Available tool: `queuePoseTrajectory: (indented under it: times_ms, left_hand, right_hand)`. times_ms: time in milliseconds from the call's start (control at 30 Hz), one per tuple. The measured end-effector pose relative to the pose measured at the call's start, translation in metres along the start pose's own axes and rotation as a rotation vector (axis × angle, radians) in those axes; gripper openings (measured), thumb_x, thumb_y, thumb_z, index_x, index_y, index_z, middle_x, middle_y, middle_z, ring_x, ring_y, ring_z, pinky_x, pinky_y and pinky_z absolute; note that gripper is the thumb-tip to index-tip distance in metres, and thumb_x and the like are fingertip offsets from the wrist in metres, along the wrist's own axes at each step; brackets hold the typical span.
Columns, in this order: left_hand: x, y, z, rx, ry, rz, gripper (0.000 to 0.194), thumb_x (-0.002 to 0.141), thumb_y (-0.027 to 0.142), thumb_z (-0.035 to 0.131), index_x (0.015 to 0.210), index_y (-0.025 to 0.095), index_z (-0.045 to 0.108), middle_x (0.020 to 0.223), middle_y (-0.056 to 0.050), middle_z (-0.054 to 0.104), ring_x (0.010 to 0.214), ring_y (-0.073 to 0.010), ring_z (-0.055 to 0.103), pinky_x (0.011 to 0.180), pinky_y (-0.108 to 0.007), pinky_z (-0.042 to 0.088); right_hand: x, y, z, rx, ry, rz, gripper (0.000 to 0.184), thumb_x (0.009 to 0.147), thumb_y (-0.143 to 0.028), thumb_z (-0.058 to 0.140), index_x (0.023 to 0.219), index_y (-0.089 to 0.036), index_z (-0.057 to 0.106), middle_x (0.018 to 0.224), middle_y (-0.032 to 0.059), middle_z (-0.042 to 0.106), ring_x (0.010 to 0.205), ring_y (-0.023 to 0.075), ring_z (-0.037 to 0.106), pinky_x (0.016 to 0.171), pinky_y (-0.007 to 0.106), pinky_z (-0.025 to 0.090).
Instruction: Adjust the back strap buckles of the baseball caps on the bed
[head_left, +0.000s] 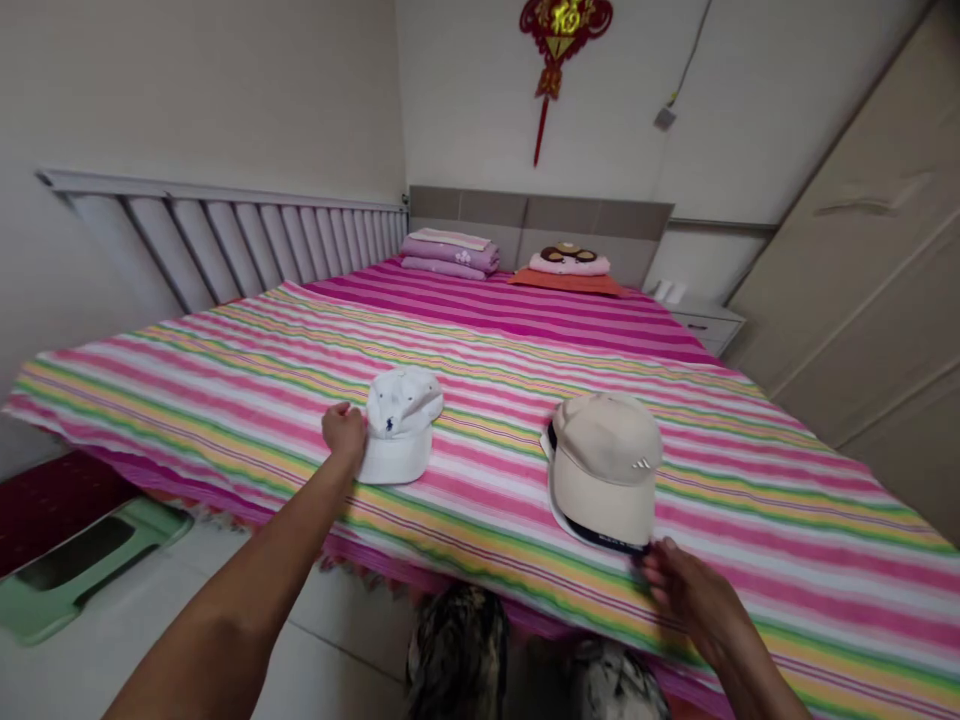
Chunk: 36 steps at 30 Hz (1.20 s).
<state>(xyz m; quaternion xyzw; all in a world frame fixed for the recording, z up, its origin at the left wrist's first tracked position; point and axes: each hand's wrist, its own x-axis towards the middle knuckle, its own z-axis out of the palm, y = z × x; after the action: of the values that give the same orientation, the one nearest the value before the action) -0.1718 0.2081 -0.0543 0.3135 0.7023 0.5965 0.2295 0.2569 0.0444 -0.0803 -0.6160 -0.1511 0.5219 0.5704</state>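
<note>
A white cap (402,425) with a small dark emblem lies on the striped bedsheet, its brim towards me. At its left edge, my left hand (345,432) is closed, fingers curled against the cap's side; the fingertips are partly hidden. To the right sits a stack of caps, with a beige cap (609,450) on top. Beneath it show the dark brim of a black cap (600,537) and a pale brim at the left. My right hand (679,585) pinches the front right corner of the stacked brims.
The striped bedsheet (247,385) covers the bed. Folded purple bedding (450,255) and a pink pillow stack (568,265) lie by the headboard (480,210). A green stool (82,565) stands on the floor at left. A bedside cabinet (709,325) and wardrobe (862,270) are at right.
</note>
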Motion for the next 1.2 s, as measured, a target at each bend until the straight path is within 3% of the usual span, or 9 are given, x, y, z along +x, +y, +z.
queuePoseTrajectory:
  times_ms: [100,200,267,333,467,733,933,1067,1200]
  left_hand:
    - [-0.031,0.011,0.006,-0.03,-0.081,0.13,0.033,0.074,0.011,0.051,0.106,0.016,0.05,0.12,-0.006,0.046,0.115,-0.0188,0.037,0.095,-0.032,0.03]
    - [-0.085,0.007,0.028,-0.088,-0.37,0.117,0.026,0.07,0.01,0.054,0.095,0.015,0.056,0.099,-0.005,0.057,0.098,-0.0175,0.049,0.088,-0.029,0.036]
    - [-0.126,-0.001,0.048,-0.164,-0.693,-0.03,0.022,0.068,0.013,0.057,0.09,0.014,0.057,0.087,-0.004,0.06,0.085,-0.0158,0.054,0.081,-0.028,0.04]
    - [-0.164,-0.007,0.069,-0.194,-0.885,-0.172,0.028,0.065,0.018,0.062,0.092,0.013,0.057,0.079,-0.005,0.062,0.072,-0.0145,0.056,0.071,-0.028,0.043]
    - [-0.21,-0.009,0.107,-0.255,-1.076,-0.454,0.034,0.061,0.033,0.069,0.083,0.012,0.056,0.068,-0.004,0.06,0.061,-0.0133,0.056,0.063,-0.029,0.043]
    - [-0.21,0.008,0.141,-0.517,-1.007,-0.707,0.022,0.06,0.02,0.071,0.07,0.014,0.052,0.055,0.001,0.054,0.048,-0.008,0.048,0.054,-0.022,0.039]
    - [-0.198,0.028,0.114,-0.855,-1.179,-0.665,0.02,0.064,0.025,0.069,0.075,0.014,0.057,0.067,-0.001,0.061,0.061,-0.0115,0.057,0.063,-0.024,0.045]
    - [-0.187,0.042,0.09,-1.116,-1.321,-0.544,0.041,0.063,0.049,0.067,0.082,0.013,0.059,0.074,-0.004,0.065,0.073,-0.0153,0.062,0.073,-0.027,0.047]
    - [-0.188,0.05,0.068,-1.106,-1.296,-0.473,0.042,0.056,0.035,0.076,0.088,0.013,0.062,0.073,-0.004,0.068,0.077,-0.0176,0.064,0.081,-0.028,0.046]
  right_hand:
    - [0.001,-0.004,0.004,0.023,-0.021,0.039,0.018,0.064,-0.018,0.073,0.067,-0.012,0.056,0.05,0.0007,0.062,0.04,0.0093,0.057,0.034,0.014,0.046]
    - [0.003,-0.007,0.006,0.077,-0.029,0.058,0.015,0.07,-0.015,0.068,0.066,-0.013,0.054,0.047,-0.001,0.06,0.04,0.0094,0.058,0.033,0.013,0.046]
    - [0.005,-0.011,0.007,0.107,-0.037,0.089,0.013,0.077,-0.013,0.061,0.066,-0.013,0.053,0.044,-0.0018,0.059,0.038,0.0081,0.056,0.032,0.012,0.045]
    - [0.008,-0.015,0.007,0.137,-0.057,0.127,0.017,0.081,-0.012,0.054,0.064,-0.014,0.051,0.041,-0.0027,0.056,0.034,0.0064,0.053,0.031,0.011,0.045]
    - [0.014,-0.022,0.01,0.181,-0.108,0.165,0.021,0.078,-0.013,0.059,0.061,-0.017,0.048,0.037,-0.0052,0.053,0.03,0.0062,0.05,0.029,0.011,0.043]
    - [0.019,-0.04,0.032,0.266,-0.29,0.022,0.025,0.059,-0.01,0.074,0.065,-0.018,0.051,0.044,-0.0072,0.056,0.035,0.0049,0.05,0.035,0.011,0.045]
    - [0.001,-0.053,0.032,0.265,-0.469,-0.146,0.042,0.047,-0.015,0.081,0.082,-0.02,0.059,0.066,-0.0061,0.063,0.048,0.0062,0.054,0.041,0.014,0.046]
    - [-0.011,-0.03,0.015,0.114,-0.573,-0.21,0.037,0.054,-0.024,0.079,0.086,-0.019,0.062,0.06,-0.0055,0.059,0.043,0.0043,0.047,0.041,0.014,0.04]
    - [-0.027,-0.004,-0.005,-0.092,-0.653,-0.154,0.027,0.057,-0.027,0.077,0.079,-0.017,0.065,0.062,-0.0008,0.063,0.053,0.0095,0.053,0.054,0.02,0.043]
